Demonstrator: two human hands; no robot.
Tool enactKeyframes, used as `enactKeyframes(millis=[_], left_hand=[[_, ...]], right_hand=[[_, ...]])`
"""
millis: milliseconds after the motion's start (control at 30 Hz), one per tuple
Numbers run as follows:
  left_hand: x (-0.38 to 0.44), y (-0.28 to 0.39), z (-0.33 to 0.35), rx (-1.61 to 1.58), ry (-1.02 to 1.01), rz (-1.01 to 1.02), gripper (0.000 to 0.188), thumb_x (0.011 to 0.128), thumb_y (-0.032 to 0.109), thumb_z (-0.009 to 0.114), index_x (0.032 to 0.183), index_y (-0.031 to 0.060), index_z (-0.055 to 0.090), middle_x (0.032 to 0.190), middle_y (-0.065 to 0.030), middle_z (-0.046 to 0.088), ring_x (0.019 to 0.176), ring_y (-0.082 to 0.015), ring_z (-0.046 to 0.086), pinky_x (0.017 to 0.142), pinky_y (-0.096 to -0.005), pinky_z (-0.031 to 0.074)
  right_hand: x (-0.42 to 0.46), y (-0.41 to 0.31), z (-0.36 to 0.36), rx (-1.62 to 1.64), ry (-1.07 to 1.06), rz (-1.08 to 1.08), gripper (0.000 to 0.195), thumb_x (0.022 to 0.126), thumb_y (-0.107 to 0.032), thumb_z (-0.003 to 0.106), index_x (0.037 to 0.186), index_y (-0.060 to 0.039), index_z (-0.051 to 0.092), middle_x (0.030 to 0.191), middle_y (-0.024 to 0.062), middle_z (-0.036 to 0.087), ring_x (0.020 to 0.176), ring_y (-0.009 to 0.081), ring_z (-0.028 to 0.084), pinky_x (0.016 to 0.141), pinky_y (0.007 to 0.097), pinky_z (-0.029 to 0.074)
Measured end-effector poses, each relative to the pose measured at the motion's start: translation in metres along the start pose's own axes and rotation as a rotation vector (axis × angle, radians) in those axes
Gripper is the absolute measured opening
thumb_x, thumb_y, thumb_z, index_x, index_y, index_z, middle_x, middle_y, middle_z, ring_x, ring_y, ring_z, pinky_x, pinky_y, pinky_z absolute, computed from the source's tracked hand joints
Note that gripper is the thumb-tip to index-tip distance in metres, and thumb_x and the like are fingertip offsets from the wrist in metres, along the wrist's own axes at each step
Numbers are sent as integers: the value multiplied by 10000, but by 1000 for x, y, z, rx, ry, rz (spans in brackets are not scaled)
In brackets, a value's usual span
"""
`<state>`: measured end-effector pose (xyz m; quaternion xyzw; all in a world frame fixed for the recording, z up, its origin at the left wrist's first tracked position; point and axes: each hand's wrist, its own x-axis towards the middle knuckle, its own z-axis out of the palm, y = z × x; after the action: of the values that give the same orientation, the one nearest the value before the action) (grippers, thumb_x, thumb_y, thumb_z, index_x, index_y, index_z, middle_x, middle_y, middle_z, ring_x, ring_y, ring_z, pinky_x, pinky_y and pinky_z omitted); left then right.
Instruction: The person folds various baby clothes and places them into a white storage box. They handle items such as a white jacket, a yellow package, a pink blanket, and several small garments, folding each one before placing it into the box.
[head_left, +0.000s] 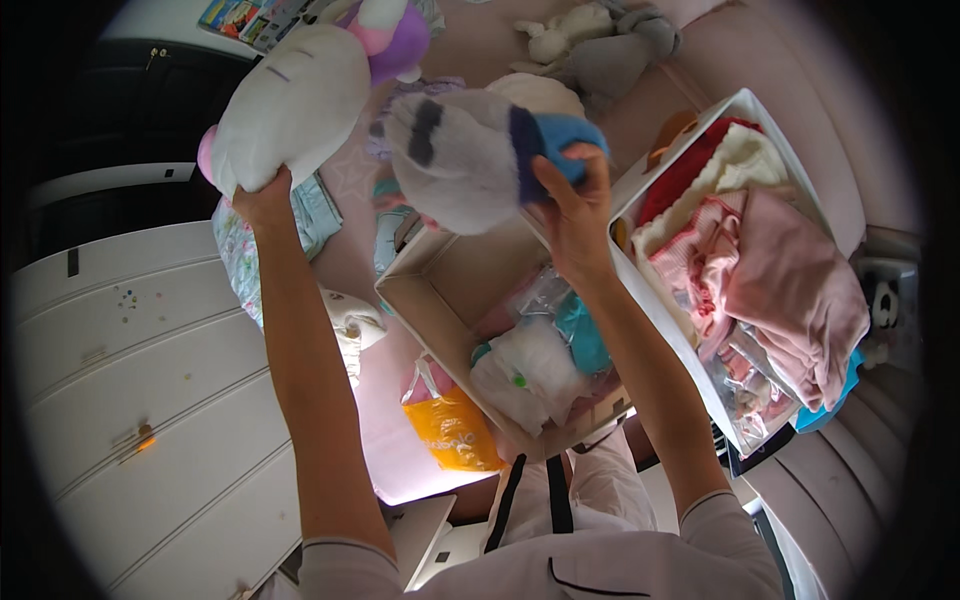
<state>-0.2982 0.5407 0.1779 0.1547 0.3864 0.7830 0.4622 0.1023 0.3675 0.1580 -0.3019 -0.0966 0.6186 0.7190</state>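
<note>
My left hand (264, 196) grips the near edge of a large white plush toy (300, 97) with a stitched dark line and a pink part at its side. In my right hand (574, 202) is a fluffy white plush toy (461, 161) with dark patches, held by its blue end and slightly blurred. It hangs over the far side of an open beige storage box (435, 300). Inside that box lie a white fluffy item (529, 371), a teal item (583, 334) and clear plastic wrapping (547, 292).
A second white box (660, 292) at right holds folded pink clothing (795, 285). An orange plastic bag (454, 431) stands beside the beige box. Grey and cream plush toys (611, 64) lie on the far side of the pink bed. White drawers (157, 375) line the left.
</note>
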Motion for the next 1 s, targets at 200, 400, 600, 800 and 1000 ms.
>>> enactKeyframes(millis=[200,400,600,800,1000], left_hand=[[52,-23,-173,84,-58,-194,440,919,168,533,1320,-10,498,1342,-164,540,1257,-335,488,1064,-508,411],[32,-85,-297,41,362,-858,480,855,-110,508,1327,-128,426,1329,-241,518,1210,-353,528,1050,-453,453],[-79,-82,-230,1535,-458,-87,307,882,78,584,1149,-58,516,1173,-205,554,1194,-329,497,1021,-468,434],[-285,-110,-3,1417,-864,687,238,888,189,601,1021,-6,573,1161,-141,515,1066,-281,508,936,-421,410],[-536,-187,192,1055,-1588,393,853,718,132,821,1427,63,352,1427,-198,365,1341,-354,355,1104,-455,310]], right_hand=[[88,155,-3,-920,-163,-239,377,743,-92,761,1029,-134,519,995,135,574,780,288,615,679,405,492],[76,170,9,-1791,-587,-6,428,741,-157,668,1166,-189,623,1223,275,516,1216,449,428,1011,508,366],[-72,6,-34,-1433,-342,-557,536,804,-102,603,1330,-74,504,1418,267,375,1377,443,288,1135,567,228],[-178,-240,-138,-2278,234,-681,821,655,-106,779,1398,-58,433,1481,179,347,1413,393,258,1147,566,219],[-257,-303,-201,-1519,843,-460,442,809,-51,676,1224,1,533,1203,152,584,1130,275,566,954,357,464]])
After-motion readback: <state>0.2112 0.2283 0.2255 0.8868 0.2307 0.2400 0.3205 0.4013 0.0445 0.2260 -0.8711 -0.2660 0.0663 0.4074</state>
